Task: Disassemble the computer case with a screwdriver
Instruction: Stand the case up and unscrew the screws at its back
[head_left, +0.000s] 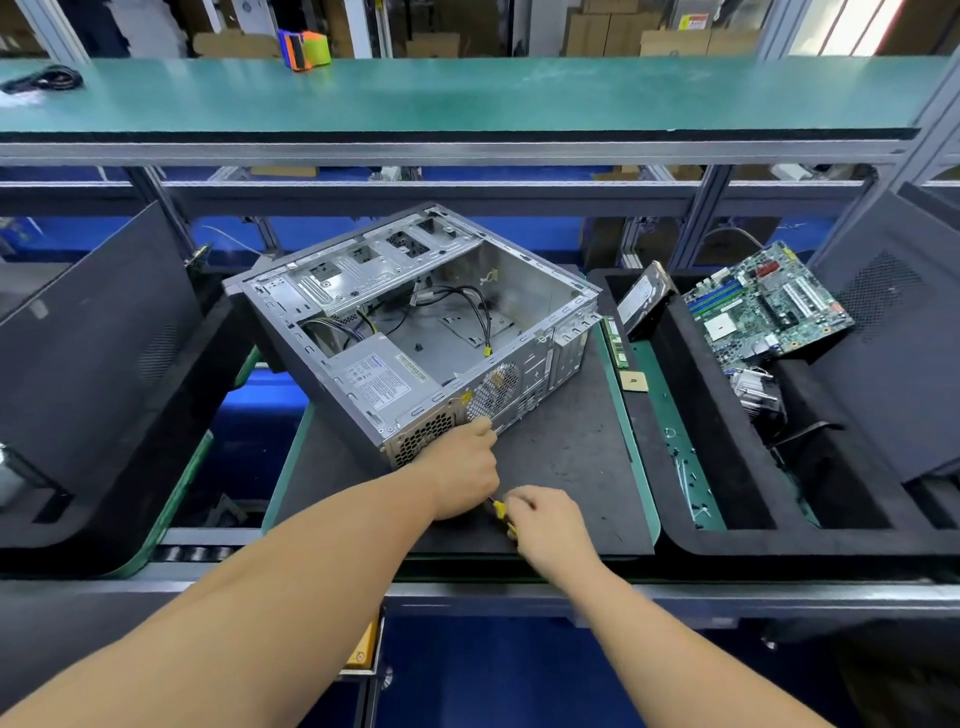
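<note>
An open grey computer case lies on its side on a dark mat, its power supply and loose cables still inside. My left hand reaches to the case's near rear panel, fingers curled at the vent grille beside the power supply; what they pinch is hidden. My right hand grips a yellow-handled screwdriver just behind the left hand, its shaft pointing toward the case and hidden by the left hand.
To the right, a black tray holds a motherboard, a hard drive, a heatsink and small screws. A RAM stick and a CPU lie beside the mat. A black panel leans left. A green shelf runs overhead.
</note>
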